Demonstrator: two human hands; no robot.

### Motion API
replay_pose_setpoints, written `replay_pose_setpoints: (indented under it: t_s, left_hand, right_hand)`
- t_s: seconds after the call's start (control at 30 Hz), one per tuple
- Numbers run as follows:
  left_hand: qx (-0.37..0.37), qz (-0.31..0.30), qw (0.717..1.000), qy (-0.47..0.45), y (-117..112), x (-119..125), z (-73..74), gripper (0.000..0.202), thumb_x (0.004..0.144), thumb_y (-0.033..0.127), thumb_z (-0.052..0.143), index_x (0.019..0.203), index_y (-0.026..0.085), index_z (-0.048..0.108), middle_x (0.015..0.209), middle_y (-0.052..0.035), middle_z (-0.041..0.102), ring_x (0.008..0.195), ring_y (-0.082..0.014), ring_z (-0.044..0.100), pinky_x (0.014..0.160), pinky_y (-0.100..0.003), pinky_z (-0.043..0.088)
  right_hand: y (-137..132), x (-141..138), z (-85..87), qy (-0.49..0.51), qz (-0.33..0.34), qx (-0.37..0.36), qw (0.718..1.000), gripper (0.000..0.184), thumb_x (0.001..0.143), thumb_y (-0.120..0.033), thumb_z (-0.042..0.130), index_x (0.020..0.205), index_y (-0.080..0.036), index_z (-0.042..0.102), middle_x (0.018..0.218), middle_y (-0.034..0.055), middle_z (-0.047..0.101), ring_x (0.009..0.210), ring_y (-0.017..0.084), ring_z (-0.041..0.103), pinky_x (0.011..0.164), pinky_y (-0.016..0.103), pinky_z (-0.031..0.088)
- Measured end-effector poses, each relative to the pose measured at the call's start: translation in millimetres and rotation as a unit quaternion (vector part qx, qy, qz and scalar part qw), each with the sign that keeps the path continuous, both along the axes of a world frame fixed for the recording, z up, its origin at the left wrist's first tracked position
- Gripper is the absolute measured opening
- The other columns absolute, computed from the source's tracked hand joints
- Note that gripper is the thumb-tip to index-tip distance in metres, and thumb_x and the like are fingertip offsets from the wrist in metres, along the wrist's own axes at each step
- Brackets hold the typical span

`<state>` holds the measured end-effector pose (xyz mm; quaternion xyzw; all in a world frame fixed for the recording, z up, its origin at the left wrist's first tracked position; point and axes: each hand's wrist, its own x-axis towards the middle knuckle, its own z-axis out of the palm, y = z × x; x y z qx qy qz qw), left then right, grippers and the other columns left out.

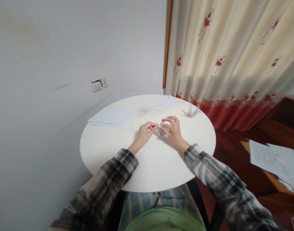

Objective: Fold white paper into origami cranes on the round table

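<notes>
A small piece of folded white paper point(163, 132) is held between both hands, just above the middle of the round white table point(147, 163). My left hand point(146, 131) pinches its left tip between thumb and fingertips. From the right, my right hand point(173, 129) grips the paper's body, thumb beneath and fingers curved over the top. Those fingers partly cover the folds, so the full shape is hidden. Beyond the right hand stands a finished-looking folded paper crane point(192, 111) with raised points.
A stack of white paper sheets point(112, 115) lies on the table's left side. Several smaller paper pieces point(166, 101) sit at the far edge. A wall with a socket point(96, 86) is left, a curtain point(224, 64) behind, and papers point(274, 160) on wooden furniture to the right.
</notes>
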<state>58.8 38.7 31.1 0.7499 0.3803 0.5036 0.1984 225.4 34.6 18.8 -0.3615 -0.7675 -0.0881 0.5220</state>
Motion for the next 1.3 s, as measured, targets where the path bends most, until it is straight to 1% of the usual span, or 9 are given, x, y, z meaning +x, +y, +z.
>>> replay_pose_setpoints:
  t_s: [0.17, 0.33, 0.47, 0.77, 0.9, 1.0, 1.13, 1.2, 1.3]
  left_hand:
    - [0.021, -0.002, 1.0, 0.016, 0.9, -0.7, -1.3, 0.011, 0.076, 0.023, 0.055, 0.069, 0.017, 0.061, 0.072, -0.0017, 0.061, 0.069, -0.0126, 0.055, 0.065, -0.024, 0.043]
    - [0.027, -0.002, 1.0, 0.015, 2.6, -0.7, -5.4, 0.009, 0.076, 0.023, 0.056, 0.071, 0.018, 0.062, 0.073, -0.0014, 0.062, 0.069, -0.0124, 0.056, 0.064, -0.024, 0.043]
    - [0.025, -0.002, 1.0, 0.012, 2.1, -0.4, -4.9, 0.01, 0.076, 0.025, 0.056, 0.072, 0.018, 0.062, 0.073, -0.0015, 0.062, 0.07, -0.0126, 0.056, 0.065, -0.024, 0.043]
    - [-0.003, -0.003, 1.0, -0.002, 0.3, 0.8, -2.5, 0.012, 0.075, 0.027, 0.056, 0.071, 0.017, 0.062, 0.073, -0.0021, 0.062, 0.07, -0.0131, 0.056, 0.066, -0.025, 0.043]
    - [-0.019, 0.022, 0.999, -0.026, 3.4, -1.5, -4.4, 0.012, 0.075, 0.027, 0.057, 0.072, 0.017, 0.062, 0.076, -0.0024, 0.063, 0.073, -0.0139, 0.057, 0.066, -0.025, 0.043]
    - [-0.036, 0.039, 0.997, -0.049, 5.5, -2.8, -6.1, 0.014, 0.075, 0.029, 0.055, 0.074, 0.017, 0.061, 0.078, -0.0027, 0.063, 0.075, -0.0142, 0.057, 0.067, -0.025, 0.043]
    - [-0.053, 0.011, 0.998, -0.04, 3.7, -1.0, -5.8, 0.014, 0.076, 0.03, 0.055, 0.076, 0.017, 0.061, 0.078, -0.0026, 0.064, 0.076, -0.0142, 0.057, 0.066, -0.025, 0.043]
    - [-0.047, -0.003, 0.999, -0.024, 2.1, 0.4, -4.9, 0.013, 0.075, 0.029, 0.056, 0.074, 0.017, 0.061, 0.076, -0.0026, 0.064, 0.074, -0.0141, 0.057, 0.065, -0.025, 0.042]
    - [-0.024, -0.007, 1.0, -0.014, 1.0, 0.9, -4.0, 0.014, 0.075, 0.029, 0.056, 0.071, 0.017, 0.062, 0.074, -0.0028, 0.063, 0.072, -0.0138, 0.056, 0.063, -0.025, 0.042]
  right_hand:
    - [0.4, 1.1, -0.8, 0.003, 0.016, -0.004, 1.0, 0.006, 0.076, -0.026, 0.061, 0.08, -0.026, 0.065, 0.101, 0.0023, 0.061, 0.107, 0.023, 0.042, 0.095, 0.048, 0.029]
    - [2.6, 1.6, -2.4, 0.012, 0.02, -0.007, 1.0, 0.005, 0.077, -0.026, 0.06, 0.076, -0.026, 0.065, 0.098, 0.0023, 0.062, 0.105, 0.023, 0.044, 0.092, 0.046, 0.033]
    - [2.3, 1.3, -1.1, 0.017, 0.019, -0.009, 1.0, 0.006, 0.076, -0.025, 0.06, 0.075, -0.025, 0.065, 0.096, 0.0026, 0.062, 0.102, 0.023, 0.044, 0.09, 0.045, 0.035]
    - [-1.0, -0.2, 2.1, 0.036, 0.018, 0.004, 0.999, 0.006, 0.077, -0.022, 0.059, 0.075, -0.025, 0.065, 0.093, 0.0022, 0.063, 0.099, 0.022, 0.045, 0.088, 0.043, 0.037]
    - [-3.5, 0.3, 3.4, 0.069, -0.001, -0.007, 0.998, 0.006, 0.077, -0.023, 0.058, 0.074, -0.023, 0.064, 0.095, 0.0031, 0.061, 0.097, 0.021, 0.046, 0.087, 0.043, 0.037]
    - [-4.5, 0.4, 4.0, 0.079, -0.001, -0.012, 0.997, 0.007, 0.077, -0.023, 0.058, 0.072, -0.023, 0.063, 0.095, 0.0033, 0.061, 0.097, 0.021, 0.046, 0.087, 0.043, 0.037]
    - [-4.6, -0.8, 3.5, 0.076, 0.008, -0.02, 0.997, 0.007, 0.077, -0.023, 0.058, 0.071, -0.023, 0.062, 0.095, 0.0032, 0.06, 0.097, 0.021, 0.046, 0.087, 0.043, 0.038]
    - [-4.5, -1.5, 2.8, 0.071, 0.011, -0.024, 0.997, 0.007, 0.077, -0.023, 0.058, 0.071, -0.023, 0.062, 0.096, 0.0035, 0.06, 0.097, 0.021, 0.046, 0.086, 0.043, 0.038]
    - [-3.9, -1.8, 1.5, 0.068, 0.016, -0.023, 0.997, 0.006, 0.076, -0.023, 0.059, 0.072, -0.023, 0.063, 0.097, 0.0035, 0.06, 0.098, 0.021, 0.045, 0.087, 0.043, 0.038]
